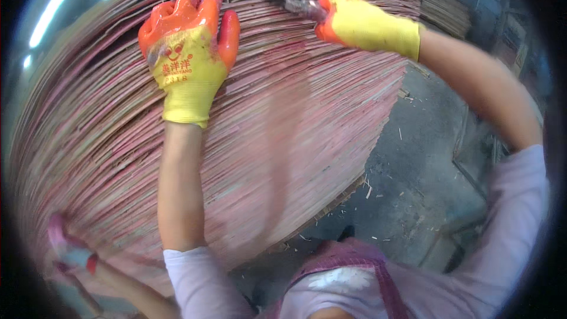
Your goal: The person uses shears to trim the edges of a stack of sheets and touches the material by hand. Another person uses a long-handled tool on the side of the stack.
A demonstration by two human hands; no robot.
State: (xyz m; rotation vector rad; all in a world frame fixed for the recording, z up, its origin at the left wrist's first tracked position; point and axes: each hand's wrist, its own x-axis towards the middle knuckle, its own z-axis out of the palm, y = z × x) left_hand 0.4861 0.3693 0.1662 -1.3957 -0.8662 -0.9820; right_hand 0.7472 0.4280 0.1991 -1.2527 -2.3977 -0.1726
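Observation:
A tall stack of thin wooden veneer sheets (331,100), stained pink and red along the edges, fills most of the view. My left hand (189,47), in a yellow glove with orange-coated fingers, rests against the sheet edges near the top. Its fingers are curled with the tips hidden, and the thumb lies to the right. Further right, my right hand (360,20), in a matching glove, is closed round the handle of a long dark knife-like tool (301,7). Its narrow blade points left, along a gap between sheets close to my left fingers.
At the lower left, another person's hand (74,251) in a purple-stained glove is against the stack. Wood scraps litter the grey floor (407,153) to the right. More stacked sheets (446,12) stand at the far right. Bright lights (59,9) show at the upper left.

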